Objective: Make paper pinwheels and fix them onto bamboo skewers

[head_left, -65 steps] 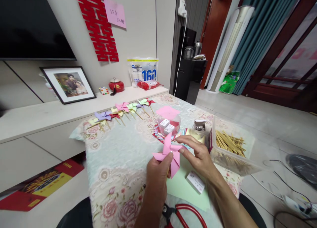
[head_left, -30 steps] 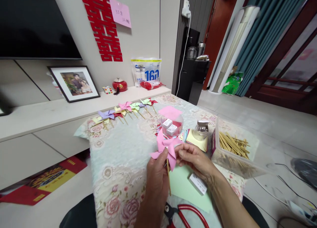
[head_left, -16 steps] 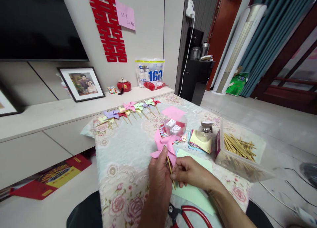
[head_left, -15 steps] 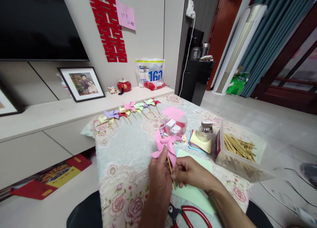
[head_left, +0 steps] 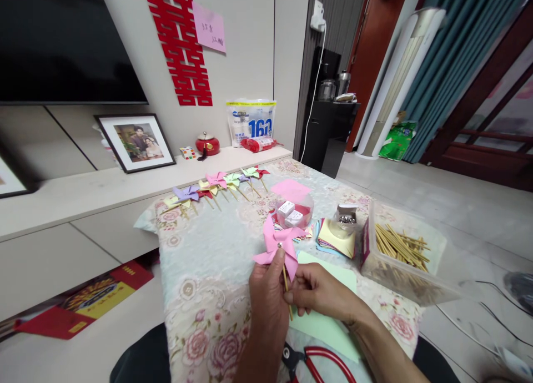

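Observation:
A pink paper pinwheel [head_left: 275,242] on a thin wooden stick [head_left: 286,283] is held up over the near part of the table. My left hand [head_left: 267,283] is closed around its upper stick, the thumb resting just under the silver pin at the pinwheel's centre. Lower down, the fingers of my right hand [head_left: 312,287] pinch the same stick. Green paper sheets [head_left: 328,327] lie beneath my right hand. Close to my wrists, red-handled pliers [head_left: 316,361] lie at the table's near edge, partly cut off by the frame.
Finished pinwheels [head_left: 216,180] line the table's far left edge. A round clear container [head_left: 310,208] holds small white boxes. Right of it are coloured paper squares [head_left: 333,238], a small box of pins [head_left: 347,216] and a plastic bin [head_left: 410,280] of wooden sticks.
The pinwheel has turned slightly, and my left thumb has slid a little down from its centre, so the silver pin now shows. Both hands keep hold of the stick.

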Demonstrator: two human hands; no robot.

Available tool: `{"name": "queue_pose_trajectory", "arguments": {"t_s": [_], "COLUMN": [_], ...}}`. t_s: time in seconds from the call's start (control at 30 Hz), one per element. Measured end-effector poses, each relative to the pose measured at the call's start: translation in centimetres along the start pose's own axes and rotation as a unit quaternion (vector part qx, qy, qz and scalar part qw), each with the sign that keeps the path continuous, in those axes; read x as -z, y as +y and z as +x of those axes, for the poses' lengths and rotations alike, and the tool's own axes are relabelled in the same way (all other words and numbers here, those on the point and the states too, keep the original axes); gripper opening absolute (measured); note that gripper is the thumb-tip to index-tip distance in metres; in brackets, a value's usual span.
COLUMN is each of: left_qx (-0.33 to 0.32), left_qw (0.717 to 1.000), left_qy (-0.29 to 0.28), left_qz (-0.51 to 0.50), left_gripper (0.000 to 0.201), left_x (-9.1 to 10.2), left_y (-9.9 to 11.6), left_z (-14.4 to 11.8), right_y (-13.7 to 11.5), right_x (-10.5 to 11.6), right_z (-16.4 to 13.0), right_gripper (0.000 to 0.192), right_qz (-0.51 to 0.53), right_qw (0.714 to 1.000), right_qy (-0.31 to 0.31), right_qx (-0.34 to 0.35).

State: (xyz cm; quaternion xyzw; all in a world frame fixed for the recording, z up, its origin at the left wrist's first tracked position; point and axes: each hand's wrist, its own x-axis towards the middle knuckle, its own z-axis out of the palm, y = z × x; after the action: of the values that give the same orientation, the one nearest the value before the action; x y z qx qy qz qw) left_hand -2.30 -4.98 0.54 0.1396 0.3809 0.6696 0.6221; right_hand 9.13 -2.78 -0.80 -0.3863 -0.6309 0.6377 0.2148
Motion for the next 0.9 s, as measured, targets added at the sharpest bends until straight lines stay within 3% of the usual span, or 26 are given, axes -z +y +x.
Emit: {"name": "queue_pose_trajectory", "arguments": {"t_s": [0.2,0.27,0.37,0.43,0.63,0.7,0.9], "left_qx": [0.018,-0.019,-0.12,-0.192,-0.342,-0.367,-0.374], "left_qw": [0.999,0.999,0.991,0.975,0.881,0.855,0.84], "left_qy": [-0.042,-0.031,0.022,0.04,0.03,0.033,0.032], "left_qz": [0.001,0.012,0.051,0.104,0.326,0.364,0.391], "left_gripper": [0.03,0.035,0.067,0.077,0.021,0.012,0.014], "left_x": [0.2,0.0,0.1,0.5,2.1,2.3,2.3], "left_y": [-0.4,-0.3,-0.2,-0.3,-0.6,-0.7,-0.8], "left_z": [-0.1,-0.1,0.2,0.6,1.5,1.5,1.5], "right_y": [0.4,0.2,-0.3,-0.6,-1.1,-1.1,-0.8], "right_x": [0.4,0.6,1.1,1.5,2.2,2.2,2.1], "right_z": [0.3,0.2,-0.2,-0.5,-1.1,-1.1,-1.0], "right_gripper": [0.026,0.025,0.023,0.021,0.026,0.026,0.024], "right_qz": [0.017,0.024,0.03,0.029,0.023,0.023,0.023], "right_qw": [1.0,1.0,0.999,0.999,1.0,1.0,1.0], "right_qy": [-0.008,0.001,0.018,0.025,0.019,0.01,-0.001], "right_qx": [-0.012,-0.011,0.0,0.005,-0.007,-0.009,-0.006]}}
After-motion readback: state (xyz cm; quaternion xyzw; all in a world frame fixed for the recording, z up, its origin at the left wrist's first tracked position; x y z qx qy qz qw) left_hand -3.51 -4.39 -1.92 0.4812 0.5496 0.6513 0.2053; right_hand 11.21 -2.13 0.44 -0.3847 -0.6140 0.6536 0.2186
